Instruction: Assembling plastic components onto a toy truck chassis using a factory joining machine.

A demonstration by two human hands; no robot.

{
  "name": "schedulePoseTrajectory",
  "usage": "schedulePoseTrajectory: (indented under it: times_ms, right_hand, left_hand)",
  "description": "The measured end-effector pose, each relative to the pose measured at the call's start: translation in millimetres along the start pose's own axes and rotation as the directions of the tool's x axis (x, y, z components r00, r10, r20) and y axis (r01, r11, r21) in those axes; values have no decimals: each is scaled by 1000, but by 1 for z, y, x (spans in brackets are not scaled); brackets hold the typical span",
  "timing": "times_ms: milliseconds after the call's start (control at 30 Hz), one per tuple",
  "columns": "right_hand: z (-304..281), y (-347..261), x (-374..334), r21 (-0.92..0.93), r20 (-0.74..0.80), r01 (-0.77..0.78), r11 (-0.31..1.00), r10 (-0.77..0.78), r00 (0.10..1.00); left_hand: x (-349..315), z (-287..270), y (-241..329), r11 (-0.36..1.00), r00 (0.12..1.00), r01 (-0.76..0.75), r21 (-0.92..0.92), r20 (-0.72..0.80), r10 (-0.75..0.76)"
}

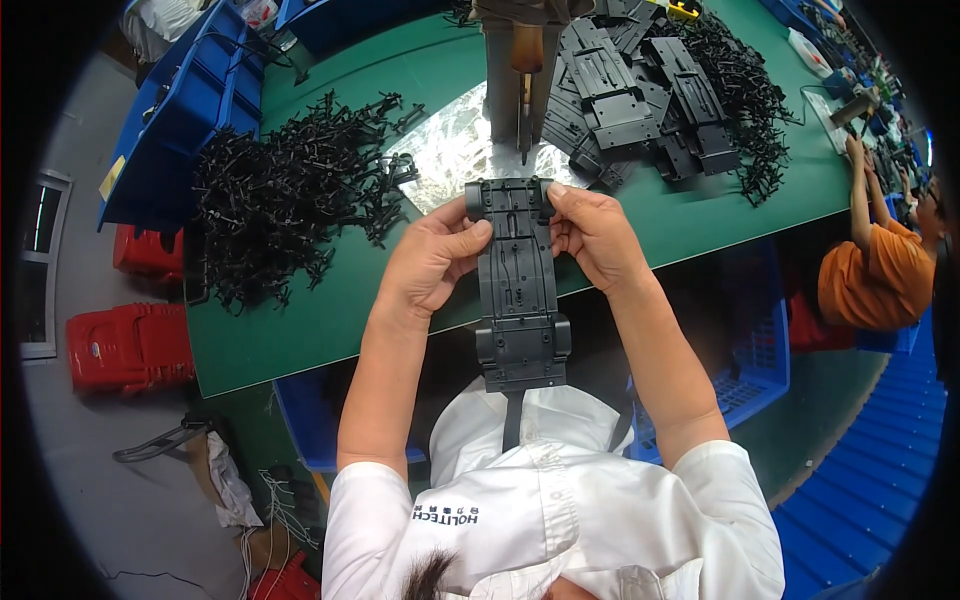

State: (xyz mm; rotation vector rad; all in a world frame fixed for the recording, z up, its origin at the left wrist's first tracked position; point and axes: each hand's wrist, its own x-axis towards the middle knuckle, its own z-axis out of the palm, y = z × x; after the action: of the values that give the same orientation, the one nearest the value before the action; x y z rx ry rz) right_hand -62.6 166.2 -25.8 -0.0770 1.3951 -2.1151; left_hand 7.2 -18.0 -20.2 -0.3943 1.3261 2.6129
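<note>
Black plastic chassis part (517, 270) is between my two hands, long axis pointing away from me. Far end sits by the table's front edge, near end reaches back toward my white shirt (540, 480).

Left hand (430, 255): partly closed, pinching the part's left edge in its far half. Thumb near the edge, fingers curled; can't tell how far they go underneath. Part is directly to the right of this hand.

Right hand (598, 237): partly closed, gripping the far right corner. Thumb up by the corner block, other fingers bent along the right side a bit nearer me. Part is directly to the left of this hand. Grip points are roughly opposite, right one slightly farther out.

Tool tip (525, 140) of the upright machine (503, 75) is just beyond the part's far end. Height gap can't be read from this angle.

Around it on the green table (340, 345): shiny silver sheet (440, 150) under the machine, heap of small black parts (285, 195) to the left, stack of flat black plates (610, 95) to the right, second small-part heap (755, 120) past that. Co-worker in orange (880, 275) far right.
</note>
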Motion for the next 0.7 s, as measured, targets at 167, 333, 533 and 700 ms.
schedulePoseTrajectory:
  times_ms: [167, 333, 533, 700]
  right_hand:
    - [-2, -2, 6, 14, 16, -17, 1000, 17, 1000]
    - [-1, -3, 9, 49, 15, -68, 997, 67, 998]
    - [-1, -4, 13, 69, 28, -62, 996, 60, 998]
    - [0, -5, 14, 86, 29, -53, 995, 51, 998]
  left_hand:
    - [4, 0, 2, 1000, 1000, 5, -21, -24, -6]
    - [5, -1, 4, 999, 1000, 12, -37, -21, -13]
    - [6, 0, 8, 1000, 1000, -4, -30, -23, 4]
    - [6, 2, 10, 999, 1000, -6, -40, -14, 5]
